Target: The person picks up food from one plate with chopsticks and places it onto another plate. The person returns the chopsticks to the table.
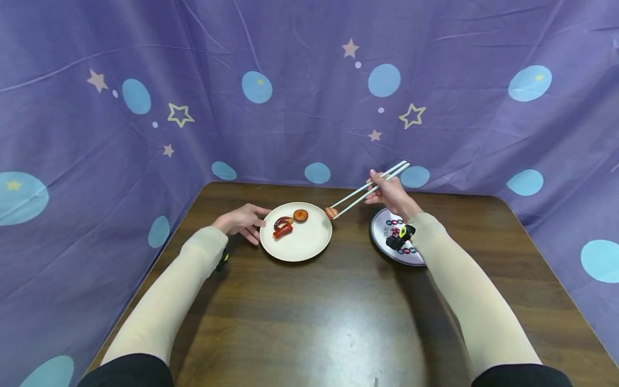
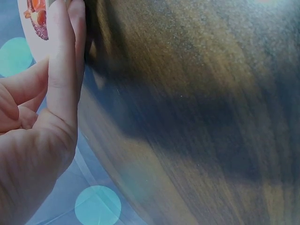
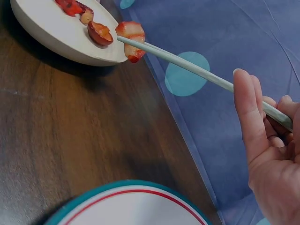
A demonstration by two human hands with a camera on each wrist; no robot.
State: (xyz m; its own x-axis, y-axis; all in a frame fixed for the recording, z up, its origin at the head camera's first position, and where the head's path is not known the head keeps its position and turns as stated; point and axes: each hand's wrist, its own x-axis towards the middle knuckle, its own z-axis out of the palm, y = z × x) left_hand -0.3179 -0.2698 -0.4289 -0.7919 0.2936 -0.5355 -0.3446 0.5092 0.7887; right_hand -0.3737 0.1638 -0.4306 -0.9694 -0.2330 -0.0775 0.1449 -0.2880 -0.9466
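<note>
My right hand (image 1: 393, 193) grips a pair of pale green chopsticks (image 1: 358, 194). Their tips pinch an orange-red food piece with pale bands (image 3: 130, 41), just off the right rim of a cream plate (image 1: 309, 244). On that plate lie a round brown-orange piece (image 1: 301, 215), a curled dark-red tentacle-like piece (image 1: 281, 221) and a red chunk (image 1: 283, 231). At the plate's left edge, my left hand (image 1: 242, 220) holds the rim; part of its grip is hidden. In the left wrist view its fingers (image 2: 62, 70) overlap the plate.
Under my right forearm stands a second plate (image 1: 382, 236), white with a dark rim and printed patterns, partly covered by the wrist camera (image 1: 398, 239). The brown wooden table (image 1: 290, 312) meets a purple curtain (image 1: 309, 107) at its back and sides.
</note>
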